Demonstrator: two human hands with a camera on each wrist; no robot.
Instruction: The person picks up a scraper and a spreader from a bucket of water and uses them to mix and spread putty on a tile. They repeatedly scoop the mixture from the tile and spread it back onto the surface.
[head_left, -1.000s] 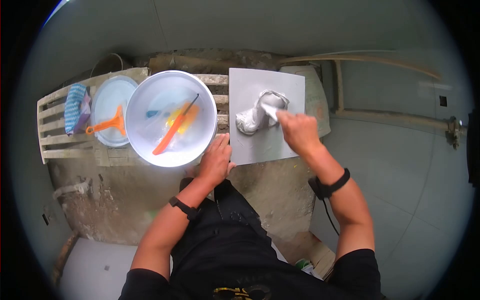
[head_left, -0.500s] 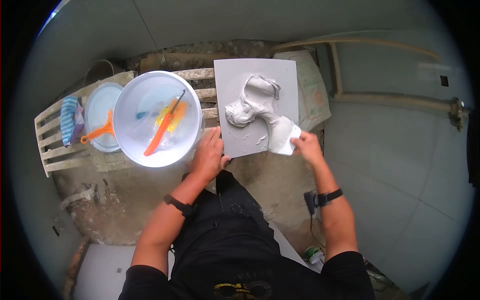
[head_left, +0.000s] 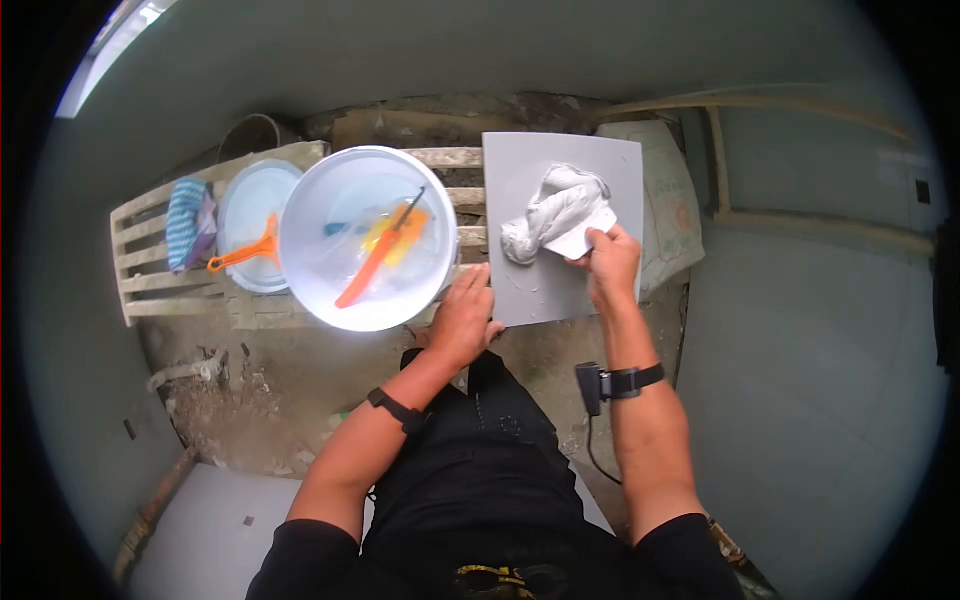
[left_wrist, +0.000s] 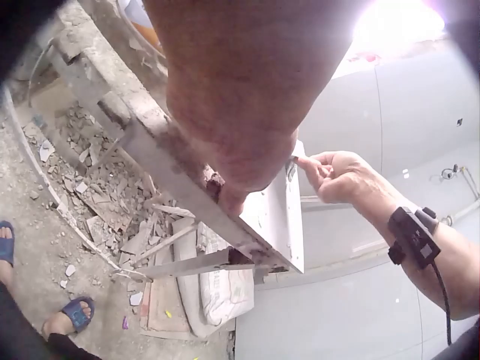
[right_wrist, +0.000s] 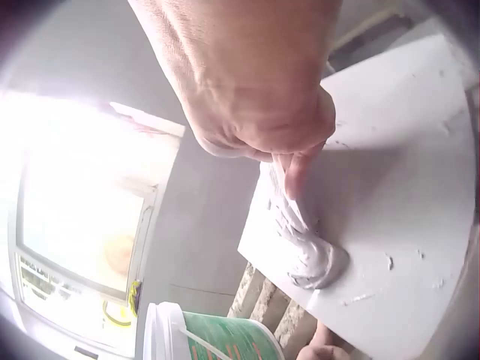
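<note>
My right hand [head_left: 612,265] pinches a white flat scraper [head_left: 583,238], its blade lying against a mound of pale grey putty [head_left: 555,205]. The putty sits in thick folds on a grey board [head_left: 515,290], seen from the side in the right wrist view. There the right fingers hide most of the scraper. My left hand [head_left: 465,318] rests at the bench's front edge, between the bucket and the board's near left corner. Its fingers lie fairly straight and its thumb is spread toward the board. In the left wrist view the forearm covers most of that hand.
A white bucket [head_left: 318,188] beside the board contains an orange-handled tool [head_left: 368,268] and a yellow item in clear plastic. Further left on the slatted bench [head_left: 150,282] are a round lid [head_left: 240,195], an orange scraper [head_left: 250,250] and a striped cloth [head_left: 186,222]. A sack [head_left: 668,200] lies right of the board.
My right hand drew the scraper through the putty to the board's near right edge, then brought it back to the mound. The left hand stays at the bench edge; the head view has shifted.
</note>
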